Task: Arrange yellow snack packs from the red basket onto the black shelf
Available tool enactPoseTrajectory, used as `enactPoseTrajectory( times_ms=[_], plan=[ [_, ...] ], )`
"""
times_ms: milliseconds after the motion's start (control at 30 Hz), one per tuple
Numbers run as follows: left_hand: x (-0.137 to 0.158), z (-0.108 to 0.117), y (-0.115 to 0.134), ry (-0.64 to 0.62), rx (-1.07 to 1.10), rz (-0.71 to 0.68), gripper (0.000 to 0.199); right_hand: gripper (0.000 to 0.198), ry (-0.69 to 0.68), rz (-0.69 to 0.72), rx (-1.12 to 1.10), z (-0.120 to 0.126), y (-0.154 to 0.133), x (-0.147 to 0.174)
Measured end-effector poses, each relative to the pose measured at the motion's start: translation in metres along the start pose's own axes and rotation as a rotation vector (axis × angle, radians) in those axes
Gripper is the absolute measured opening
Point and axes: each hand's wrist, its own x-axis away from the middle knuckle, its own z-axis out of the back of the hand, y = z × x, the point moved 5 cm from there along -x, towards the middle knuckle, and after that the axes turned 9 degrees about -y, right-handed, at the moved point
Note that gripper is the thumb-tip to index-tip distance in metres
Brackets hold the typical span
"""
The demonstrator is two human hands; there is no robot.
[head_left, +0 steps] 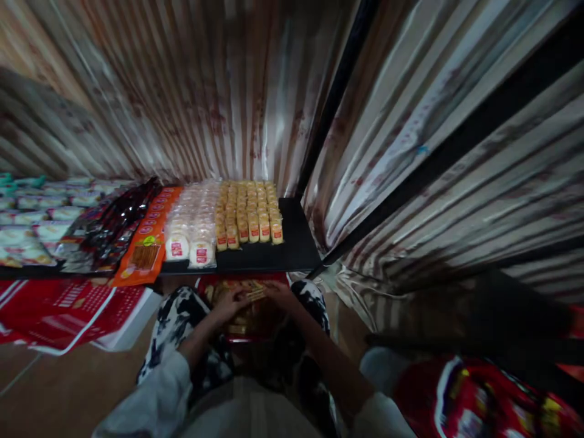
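Note:
Between my knees is a red box or bag [237, 336] filled with yellowish packaged snacks [249, 322]. Over it, my left hand [232, 303] has its fingers curled on the left end of a small row of yellow snack packs [256, 292]. Closed on the right end of that row is my right hand [279, 295]. Dim light and blur hide the exact finger contact. Just ahead, similar yellow snack packs [249, 213] stand in rows on a low black shelf [296, 237].
Left along the shelf lie round white packaged cakes [189, 228], an orange snack bag [148, 237], dark shiny packets [121, 219] and white packets [45, 213]. A red bag [77, 310] rests on the tiled floor; another red bag [483, 395] is at right. Curtains and black poles [410, 182] surround the shelf.

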Motion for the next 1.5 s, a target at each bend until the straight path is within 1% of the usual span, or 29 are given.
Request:
enactPoseTrajectory(
  times_ms=[67, 133, 233, 333, 467, 567, 633, 700, 800, 933, 1033, 1133, 1233, 1267, 1300, 1367, 1433, 1500],
  plan=[
    [0.000, -0.003, 0.023, -0.052, -0.007, -0.053, 0.035, 0.023, 0.031, -0.034, -0.167, 0.007, -0.009, 0.005],
    [0.000, -0.004, 0.042, -0.042, -0.036, -0.073, 0.036, 0.028, 0.008, -0.066, -0.240, 0.009, -0.018, 0.010],
    [-0.003, -0.003, 0.062, -0.006, -0.037, -0.064, 0.040, 0.040, 0.000, -0.090, -0.238, 0.012, -0.034, 0.018],
    [-0.009, -0.003, 0.080, -0.034, 0.021, -0.094, 0.044, 0.048, 0.047, -0.086, -0.227, 0.021, -0.048, 0.023],
    [-0.018, 0.000, 0.102, -0.055, 0.074, -0.090, 0.052, 0.051, 0.061, 0.022, -0.185, 0.033, -0.069, 0.025],
    [-0.030, 0.000, 0.119, -0.089, 0.048, -0.085, 0.056, 0.050, 0.040, 0.103, -0.149, 0.041, -0.079, 0.021],
    [-0.039, -0.001, 0.130, -0.123, 0.014, -0.106, 0.055, 0.044, 0.084, 0.182, -0.142, 0.049, -0.085, 0.017],
    [-0.050, -0.003, 0.140, -0.146, -0.013, -0.122, 0.053, 0.039, 0.165, 0.274, -0.108, 0.058, -0.094, 0.014],
    [-0.066, -0.007, 0.158, -0.178, -0.074, -0.160, 0.046, 0.037, 0.248, 0.385, 0.032, 0.071, -0.112, 0.012],
    [-0.092, -0.013, 0.192, -0.200, -0.173, -0.277, 0.038, 0.034, 0.324, 0.461, 0.287, 0.090, -0.139, 0.006],
    [-0.118, -0.013, 0.217, -0.118, -0.210, -0.298, 0.033, 0.032, 0.374, 0.462, 0.299, 0.110, -0.152, -0.012],
    [-0.144, -0.011, 0.240, -0.027, -0.218, -0.325, 0.030, 0.031, 0.455, 0.451, 0.258, 0.132, -0.161, -0.040],
    [-0.170, -0.009, 0.255, 0.033, -0.176, -0.314, 0.038, 0.032, 0.583, 0.421, 0.238, 0.153, -0.167, -0.071],
    [-0.178, -0.008, 0.258, 0.057, -0.193, -0.308, 0.041, 0.032, 0.617, 0.405, 0.233, 0.158, -0.168, -0.081],
    [-0.185, -0.008, 0.260, 0.085, -0.245, -0.310, 0.042, 0.031, 0.642, 0.391, 0.230, 0.163, -0.168, -0.091],
    [-0.196, -0.008, 0.264, 0.148, -0.439, -0.345, 0.040, 0.028, 0.670, 0.373, 0.227, 0.169, -0.167, -0.111],
    [-0.203, -0.013, 0.266, 0.198, -0.688, -0.414, 0.038, 0.026, 0.700, 0.349, 0.233, 0.173, -0.164, -0.129],
    [-0.207, -0.022, 0.263, 0.208, -0.925, -0.502, 0.038, 0.026, 0.728, 0.294, 0.250, 0.176, -0.159, -0.145]
  ],
)
